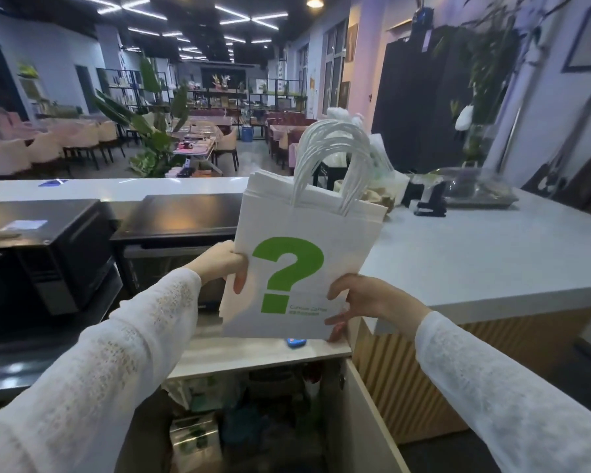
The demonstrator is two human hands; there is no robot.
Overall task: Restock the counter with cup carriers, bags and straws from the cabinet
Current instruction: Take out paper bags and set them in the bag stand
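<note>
A thick stack of white bags [342, 230] with a green question mark and white loop handles is held upright in the air, in front of me. My left hand [224, 262] grips the stack's left edge. My right hand [362, 302] grips its lower right corner. The stack hangs over the open cabinet [246, 421], just left of the pale grey counter [475, 261]. Inside the cabinet lie dim packets and wrapped goods that I cannot make out.
A black oven-like appliance [48, 254] and a second dark unit [185, 216] stand on the left. At the counter's far end sit a black stand [430, 203], a clear-lidded tray [478, 189] and pale packets. The cabinet door [372, 421] stands open at right.
</note>
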